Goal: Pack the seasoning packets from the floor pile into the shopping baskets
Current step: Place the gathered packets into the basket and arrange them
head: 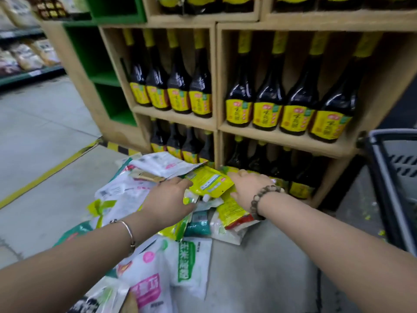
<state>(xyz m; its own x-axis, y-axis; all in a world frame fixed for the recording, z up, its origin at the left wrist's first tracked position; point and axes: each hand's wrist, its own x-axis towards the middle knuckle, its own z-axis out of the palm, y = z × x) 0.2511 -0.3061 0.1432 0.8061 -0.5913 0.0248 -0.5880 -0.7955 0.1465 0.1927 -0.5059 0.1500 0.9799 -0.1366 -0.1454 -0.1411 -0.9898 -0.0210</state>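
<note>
The right hand [250, 188] is pinching the right edge of a yellow seasoning packet [209, 182], fingers lying over it and thumb reaching beneath. The left hand [168, 199] is meeting the packet's left edge, but its fingertips are hiding behind the hand itself, so whether it is grasping cannot be told. The packet is lying on top of the pile of seasoning packets [126, 195] on the floor [45, 143], just before wooden shelves [216, 123] of dark sauce bottles [268, 96]. A grey shopping basket [383, 177] is standing at the right edge

Yellow-green packet [208, 181], white-and-pink packets [149, 288], dark bottles [268, 96] with yellow labels.
</note>
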